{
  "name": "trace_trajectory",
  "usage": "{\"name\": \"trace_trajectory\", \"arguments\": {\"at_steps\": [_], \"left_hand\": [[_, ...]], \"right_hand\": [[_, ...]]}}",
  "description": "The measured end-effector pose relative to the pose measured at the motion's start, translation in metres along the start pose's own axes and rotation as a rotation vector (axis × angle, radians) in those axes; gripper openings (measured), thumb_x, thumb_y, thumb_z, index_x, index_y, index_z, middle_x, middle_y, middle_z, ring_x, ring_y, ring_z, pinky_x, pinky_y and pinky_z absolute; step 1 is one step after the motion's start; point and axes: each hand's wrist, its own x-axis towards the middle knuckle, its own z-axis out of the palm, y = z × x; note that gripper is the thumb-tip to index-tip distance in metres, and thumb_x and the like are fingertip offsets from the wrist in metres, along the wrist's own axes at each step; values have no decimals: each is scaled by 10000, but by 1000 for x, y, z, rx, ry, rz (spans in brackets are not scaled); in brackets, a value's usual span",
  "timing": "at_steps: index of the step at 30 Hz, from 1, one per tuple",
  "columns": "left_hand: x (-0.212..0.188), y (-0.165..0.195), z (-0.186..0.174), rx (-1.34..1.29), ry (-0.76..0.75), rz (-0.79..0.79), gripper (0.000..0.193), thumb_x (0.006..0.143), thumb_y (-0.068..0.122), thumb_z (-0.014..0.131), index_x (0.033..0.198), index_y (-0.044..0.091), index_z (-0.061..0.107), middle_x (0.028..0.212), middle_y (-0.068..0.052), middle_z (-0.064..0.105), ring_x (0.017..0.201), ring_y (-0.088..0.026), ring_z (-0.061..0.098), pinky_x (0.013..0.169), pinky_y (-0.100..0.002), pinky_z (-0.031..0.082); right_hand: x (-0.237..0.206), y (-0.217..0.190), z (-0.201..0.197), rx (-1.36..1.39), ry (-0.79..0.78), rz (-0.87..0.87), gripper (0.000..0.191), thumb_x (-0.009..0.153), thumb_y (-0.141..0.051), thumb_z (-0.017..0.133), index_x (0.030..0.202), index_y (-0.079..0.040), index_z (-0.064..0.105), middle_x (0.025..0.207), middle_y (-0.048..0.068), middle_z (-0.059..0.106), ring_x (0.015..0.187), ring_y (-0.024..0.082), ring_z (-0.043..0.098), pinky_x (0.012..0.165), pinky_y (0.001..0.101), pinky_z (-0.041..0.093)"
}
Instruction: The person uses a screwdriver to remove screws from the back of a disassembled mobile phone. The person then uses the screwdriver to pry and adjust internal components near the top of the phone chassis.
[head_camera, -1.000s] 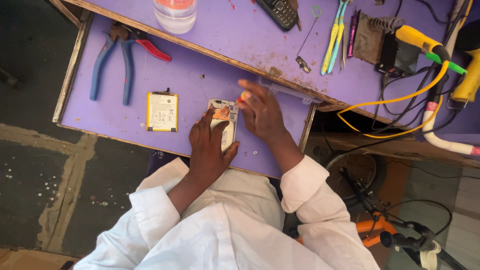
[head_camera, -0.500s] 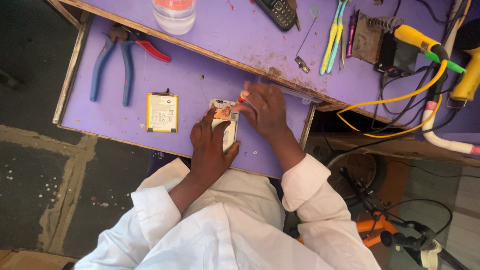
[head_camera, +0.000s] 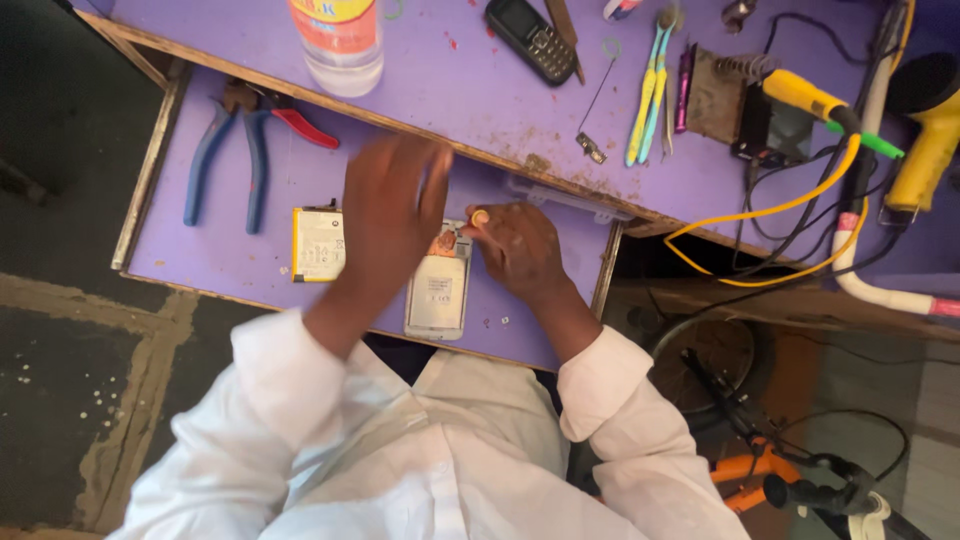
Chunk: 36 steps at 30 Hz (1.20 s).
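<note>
a person's right hand (head_camera: 520, 245) pinches the top of an opened phone (head_camera: 438, 290) lying on the purple pull-out shelf (head_camera: 200, 250). the blurred left hand (head_camera: 390, 205) hovers spread above it, its grip empty, beside a flat battery (head_camera: 318, 244).

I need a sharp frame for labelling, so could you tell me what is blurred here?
In the head view, the left hand is smeared by motion blur above the opened phone; the right hand, pliers and battery are sharp under even light.
</note>
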Motion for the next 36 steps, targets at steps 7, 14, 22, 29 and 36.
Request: {"name": "trace_trajectory", "arguments": {"at_steps": [7, 14, 22, 29, 36], "left_hand": [[89, -15, 41, 243, -150, -38, 166, 1003, 147, 660, 1100, 12, 654, 985, -152, 594, 806, -346, 656, 689, -452, 529], [100, -20, 60, 355, -106, -55, 138, 1007, 169, 640, 940, 49, 637, 934, -137, 599, 684, -335, 660, 565, -449, 523], [117, -5, 67, 598, -185, 43, 46, 826, 54, 615, 864, 58, 640, 899, -116, 619, 683, -280, 687, 577, -405, 565], [118, 7, 59, 513, -115, 51, 85, 922, 107, 606, 932, 26, 581, 858, -138, 605, 636, -277, 669, 511, -381, 542], [17, 23, 15, 23, -61, 30, 132, 975, 141, 699, 935, 70, 595, 834, -147, 591, 697, -369, 606, 607, -482, 480]], "right_hand": [[-5, 6, -1, -5, 21, 67, 425, 1000, -130, 712, 1310, -88, 426, 1078, 147, 718, 866, 296, 699, 724, 424, 548], [-13, 8, -1, -36, 62, 76, 468, 944, -190, 825, 1246, -100, 480, 985, 93, 709, 788, 253, 691, 637, 381, 539], [-6, 3, -4, -66, 66, 88, 478, 883, -158, 871, 1189, -113, 506, 981, 86, 708, 757, 264, 667, 630, 392, 523], [-3, -8, -9, -1, 95, 44, 372, 981, 10, 712, 1269, -69, 488, 1147, 148, 722, 942, 300, 748, 748, 386, 603], [-10, -13, -6, -39, 48, 52, 378, 942, -55, 744, 1238, -58, 508, 1068, 157, 736, 870, 306, 723, 707, 384, 571]]}}
